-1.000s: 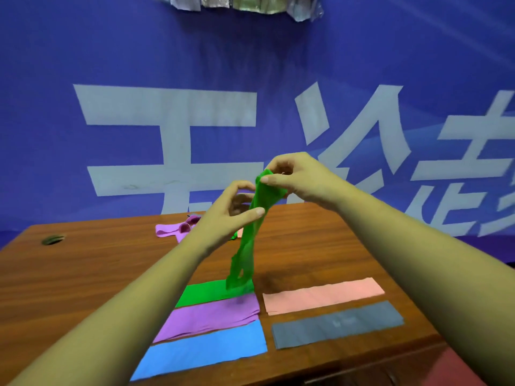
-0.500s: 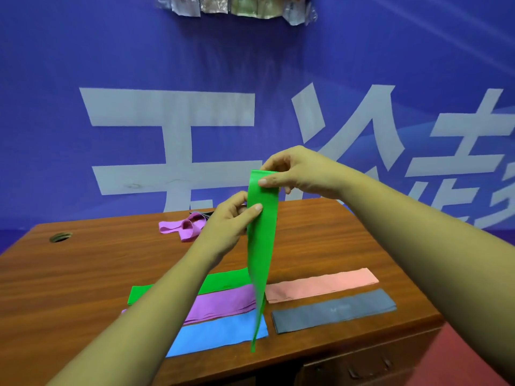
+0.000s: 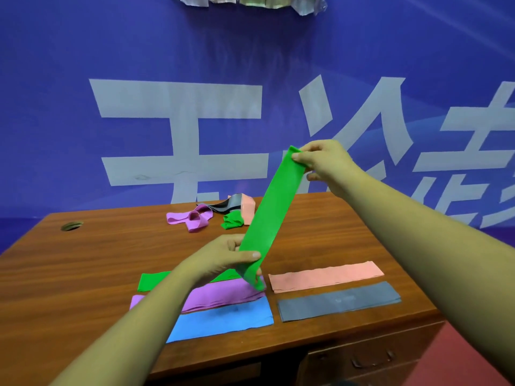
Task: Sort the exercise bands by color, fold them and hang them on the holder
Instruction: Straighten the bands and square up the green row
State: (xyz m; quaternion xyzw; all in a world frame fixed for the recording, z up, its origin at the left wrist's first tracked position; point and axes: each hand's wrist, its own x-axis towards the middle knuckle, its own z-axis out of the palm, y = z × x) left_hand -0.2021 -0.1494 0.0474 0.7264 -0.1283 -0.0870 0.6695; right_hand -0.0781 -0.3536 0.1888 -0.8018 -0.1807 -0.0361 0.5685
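At frame centre, a flat green elastic exercise band [image 3: 271, 215] stretches diagonally: the right hand [image 3: 324, 162] pinches its upper end, the left hand [image 3: 225, 259] grips its lower end.

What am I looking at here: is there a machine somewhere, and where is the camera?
No machine: these are a person's two bare arms, seen by one camera worn on the head, looking forward and down. The left hand pinches a long green elastic exercise band near its lower end; the right hand pinches its top, so it slants above the brown wooden table. On the near side lie flattened bands: a green band, a purple band, a blue band, a pink band and a grey band. At the far edge sits a loose heap of tangled bands. Behind hangs a blue banner. No holder is in view.
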